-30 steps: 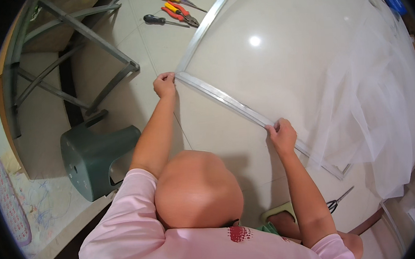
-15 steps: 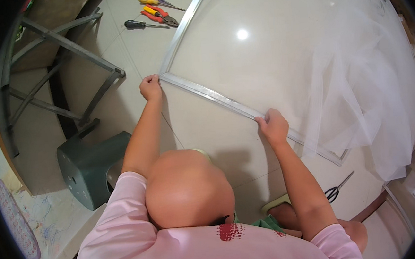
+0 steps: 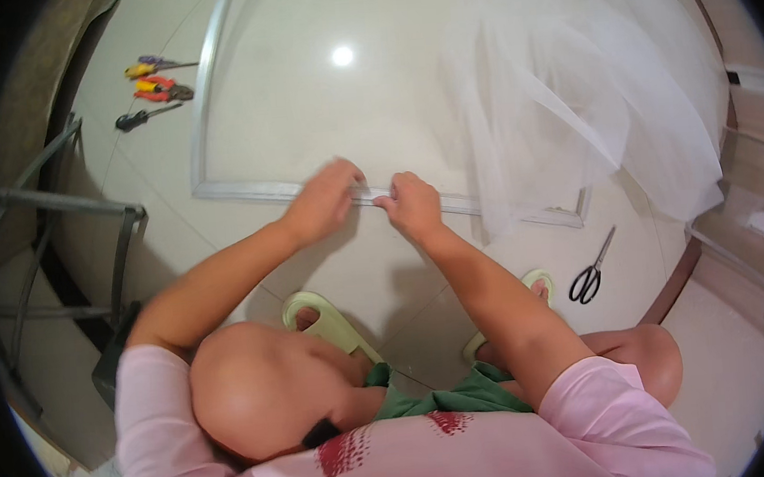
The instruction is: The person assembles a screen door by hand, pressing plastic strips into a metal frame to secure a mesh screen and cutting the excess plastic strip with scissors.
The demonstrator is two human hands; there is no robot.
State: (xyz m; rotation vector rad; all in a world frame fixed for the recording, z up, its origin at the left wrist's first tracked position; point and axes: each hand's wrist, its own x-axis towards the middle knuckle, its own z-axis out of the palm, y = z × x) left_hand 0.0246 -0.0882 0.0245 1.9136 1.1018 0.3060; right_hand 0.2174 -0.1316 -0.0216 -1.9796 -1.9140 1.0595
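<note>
A silver metal frame (image 3: 261,189) lies on the tiled floor in front of me. My right hand (image 3: 414,207) grips its near bar around the middle, thumb on the near side. Just to the left, my left hand (image 3: 325,200) is over the same bar, its curled fingers smeared by motion, so their hold is unclear. Sheer white mesh (image 3: 557,72) is spread in loose folds over the frame's right part and spills past its near right corner.
Beyond the frame's left bar lie red-handled pliers (image 3: 159,89), a black-handled screwdriver (image 3: 144,119) and a yellow-handled screwdriver (image 3: 140,71). Black-handled scissors (image 3: 589,278) lie right of my foot. Grey metal legs (image 3: 65,201) stand at left, near a dark green stool (image 3: 105,372).
My left hand has left the frame's near left corner and moved right along the bar, close to my right hand. The view has shifted, bringing the mesh and scissors further in.
</note>
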